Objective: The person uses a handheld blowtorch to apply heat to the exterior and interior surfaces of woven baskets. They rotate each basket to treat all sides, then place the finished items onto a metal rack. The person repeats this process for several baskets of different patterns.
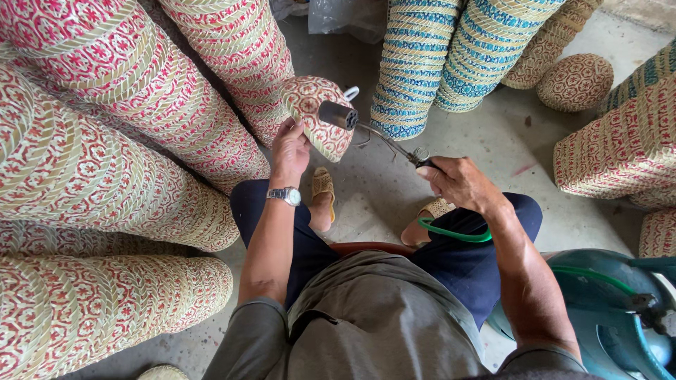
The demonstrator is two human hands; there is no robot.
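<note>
Fingers of the left hand (290,149) were clamped on the rim of a small red-patterned woven basket (317,112), held up just ahead of the knees. Fingers of the right hand (456,181) were wrapped around a gas torch (380,137), whose long axis slanted up-left, nozzle almost touching the basket. No labels showed; red woven stacks (105,141) lay left, blue ones (415,63) ahead, a green gas cylinder (605,309) right.

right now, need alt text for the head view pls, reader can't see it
Seated person's left hand holds a red-patterned woven basket while the right hand aims a gas torch at it. Stacks of woven baskets surround them; a green gas cylinder stands at right.
</note>
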